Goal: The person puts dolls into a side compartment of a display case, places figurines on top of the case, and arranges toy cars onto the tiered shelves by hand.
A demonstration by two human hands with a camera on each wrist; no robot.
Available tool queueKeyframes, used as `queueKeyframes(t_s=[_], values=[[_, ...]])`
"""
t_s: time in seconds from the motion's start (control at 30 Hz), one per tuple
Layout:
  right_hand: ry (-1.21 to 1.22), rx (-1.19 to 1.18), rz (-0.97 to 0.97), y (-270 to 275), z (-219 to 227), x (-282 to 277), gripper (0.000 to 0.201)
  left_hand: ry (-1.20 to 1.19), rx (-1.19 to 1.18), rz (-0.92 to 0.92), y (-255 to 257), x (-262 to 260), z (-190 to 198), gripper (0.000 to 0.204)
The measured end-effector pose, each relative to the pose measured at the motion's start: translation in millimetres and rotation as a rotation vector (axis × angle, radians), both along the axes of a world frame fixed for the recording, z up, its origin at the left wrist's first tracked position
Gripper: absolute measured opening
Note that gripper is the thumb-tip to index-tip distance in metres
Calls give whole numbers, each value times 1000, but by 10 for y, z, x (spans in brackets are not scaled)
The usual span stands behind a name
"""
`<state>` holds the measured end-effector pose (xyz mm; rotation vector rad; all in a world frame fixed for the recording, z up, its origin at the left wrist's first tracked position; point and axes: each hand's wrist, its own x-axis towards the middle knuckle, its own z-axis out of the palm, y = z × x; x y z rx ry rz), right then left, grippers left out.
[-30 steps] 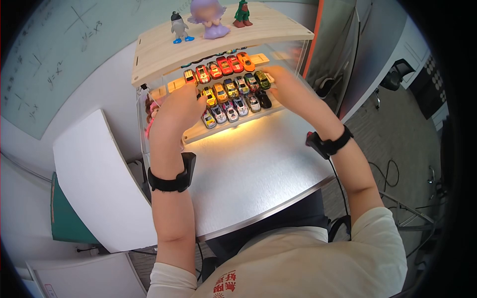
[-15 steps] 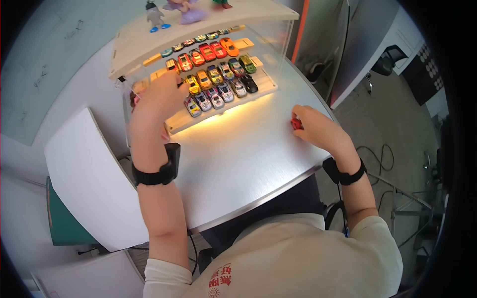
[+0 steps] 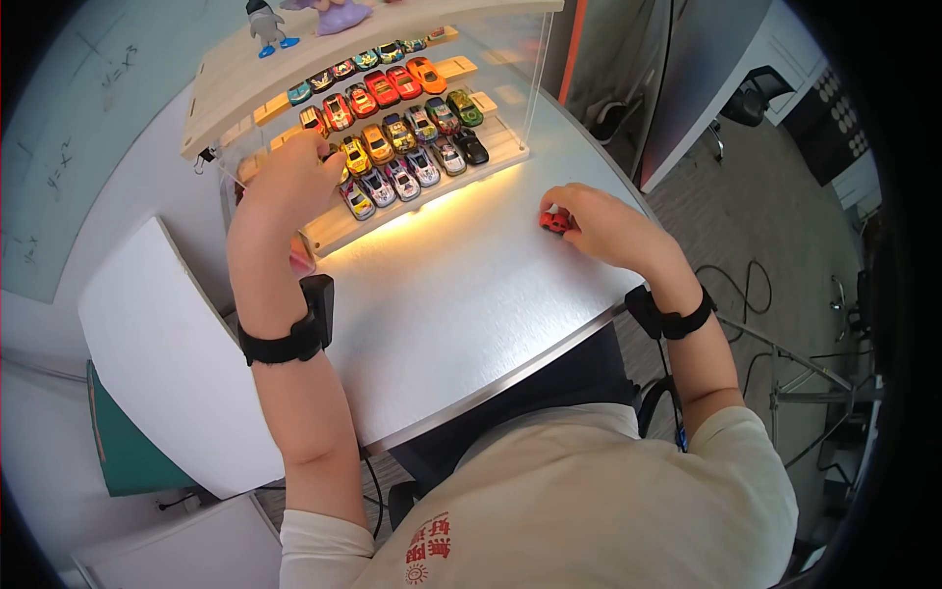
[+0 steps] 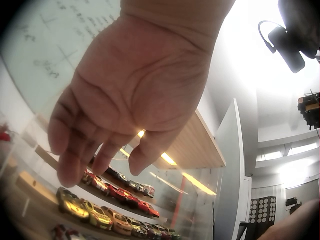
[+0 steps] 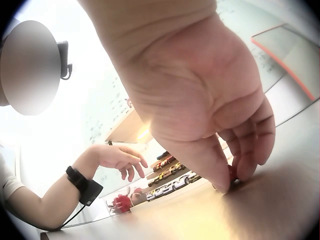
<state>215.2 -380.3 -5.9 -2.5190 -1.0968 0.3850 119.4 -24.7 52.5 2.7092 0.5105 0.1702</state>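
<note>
On the metal tabletop (image 3: 422, 324), right of the display rack, my right hand (image 3: 603, 226) pinches a small red toy car (image 3: 555, 223) between thumb and fingers. In the right wrist view its fingertips are down at the table, largely hiding the car. My left hand (image 3: 292, 182) hangs loosely bent at the left end of the rack, fingers over the front rows and no car in its grasp. Beneath those fingers, in the left wrist view, stands a yellow toy car (image 4: 73, 206). Several rows of toy cars fill the wooden steps (image 3: 329, 236), including a black car (image 3: 472, 146) at front right.
A wooden top board (image 3: 211, 108) with clear side panels covers the rack. A penguin figure (image 3: 267, 29) and a purple figure (image 3: 339, 15) stand on it. Pink-red toys (image 5: 122, 201) sit by the rack's left end. A white panel (image 3: 167, 363) leans left of the table.
My right hand has left the right end of the second row, come down to the red car on the table and taken hold of it. The left hand stays near the rack's left end.
</note>
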Motion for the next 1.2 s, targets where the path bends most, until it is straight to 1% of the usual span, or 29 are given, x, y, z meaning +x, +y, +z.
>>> queueKeyframes(t_s=[0.13,0.2,0.33,0.4,0.43,0.53,0.6,0.63,0.7,0.83,0.9,1.03,1.1,1.13,1.2], values=[[-17,75,-16,-17,-56,32,40,4,6,2,11,3,1,37],[-35,147,2,-28,-69,21,36,-3,13,-10,35,9,-21,37],[4,146,-68,-5,-25,0,35,-3,13,-5,14,6,-1,37],[-5,58,-62,0,6,-4,40,15,-3,-12,22,16,2,37],[-5,59,-63,9,12,-12,40,15,-2,-12,13,14,13,37],[36,46,-52,23,4,-41,37,27,-10,0,-7,2,24,37],[42,64,8,19,-32,-56,33,-3,4,-14,20,5,-11,37],[43,65,7,24,-17,-69,33,-2,4,-16,26,10,-15,37],[146,63,7,54,30,-102,30,6,12,-12,32,15,-17,37],[120,51,-24,88,22,-159,28,29,0,-7,17,18,10,37],[67,103,36,86,-50,-159,26,8,7,-15,39,28,-31,37],[97,87,37,162,-66,-162,26,70,43,-37,111,67,-53,37],[86,100,56,180,-63,-173,18,67,52,-42,115,66,-53,38],[86,101,56,182,-72,-188,18,68,52,-43,100,57,-48,38],[29,284,51,182,-94,-223,11,12,12,-23,50,29,-32,39]])
